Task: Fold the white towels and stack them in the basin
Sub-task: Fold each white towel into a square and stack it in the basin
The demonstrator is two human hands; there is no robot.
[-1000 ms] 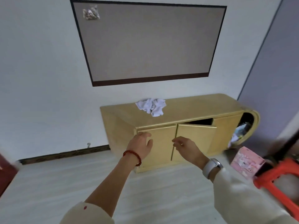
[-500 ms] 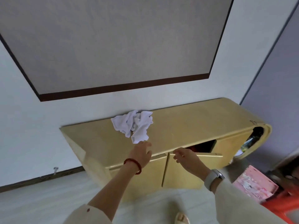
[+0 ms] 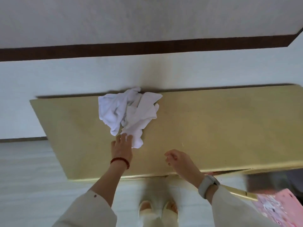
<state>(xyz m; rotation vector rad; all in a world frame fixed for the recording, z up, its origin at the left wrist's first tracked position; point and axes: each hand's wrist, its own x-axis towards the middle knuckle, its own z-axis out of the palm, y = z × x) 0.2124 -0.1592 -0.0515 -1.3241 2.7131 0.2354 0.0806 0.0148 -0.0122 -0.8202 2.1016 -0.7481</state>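
White terry is what you are reaching for: the crumpled white towels (image 3: 129,112) lie in one heap on the left half of the gold-toned cabinet top (image 3: 213,125), back against the wall, with one tongue of cloth trailing toward you.

Start at the left. Your left hand (image 3: 122,148), the one with the red bead bracelet (image 3: 120,161) at the wrist, is stretched out with its fingers straight, and the fingertips (image 3: 125,136) are laid on that near tongue of cloth. It touches the towel but has not closed on it. So the step in hand looks like the very first one: getting hold of a towel to pull it free of the heap. No fold has been made, and no basin shows anywhere in view.

As for how the pile lies, it has no clean long axis. The mass spreads a little wider along the wall, while the loose tongue runs front to back, pointing at you. How many towels are tangled there I cannot tell.

Further right, your right hand (image 3: 178,161), with the pale watch (image 3: 207,184) on its wrist, hovers over bare cabinet top, well apart from the cloth, fingers loosely curled round nothing.

Next, I judge, you need to pinch that near edge, draw one towel clear, and bring the right hand across to find a second corner and spread it flat.
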